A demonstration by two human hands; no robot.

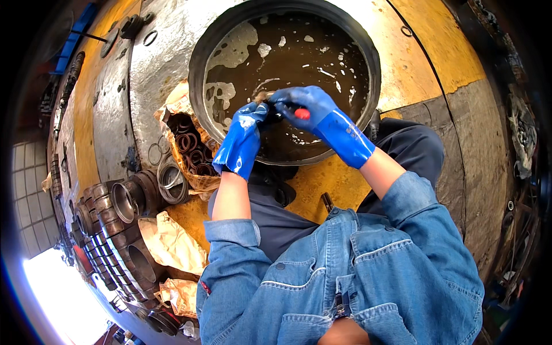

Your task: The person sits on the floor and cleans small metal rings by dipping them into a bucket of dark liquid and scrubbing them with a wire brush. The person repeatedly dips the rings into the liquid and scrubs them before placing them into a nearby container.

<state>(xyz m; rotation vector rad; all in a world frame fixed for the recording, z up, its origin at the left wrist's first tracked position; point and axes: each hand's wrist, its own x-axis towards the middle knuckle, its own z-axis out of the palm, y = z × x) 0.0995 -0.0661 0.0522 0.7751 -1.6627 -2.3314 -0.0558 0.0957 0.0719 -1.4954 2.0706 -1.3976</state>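
Note:
Both my hands, in long blue rubber gloves, meet over a wide black tub (pixel 198 63) of murky brown water. My right hand (pixel 307 106) is closed around a red-handled tool (pixel 302 114), its rounded red end sticking out below the fingers. My left hand (pixel 247 123) is closed, fingers curled by the right fingertips, around a small dark part (pixel 271 117) mostly hidden by the gloves. A tan, bristle-like tuft (pixel 262 96) shows just beyond the left fingers; I cannot tell which hand's thing it belongs to.
Left of the tub stands a torn paper sack (pixel 198 183) full of brown metal rings. Loose rings (pixel 171 177) lie beside it. Stacked metal cylinders (pixel 123 201) and crumpled brown paper (pixel 172 242) are at the lower left. Another ring (pixel 406 31) lies on the floor at upper right.

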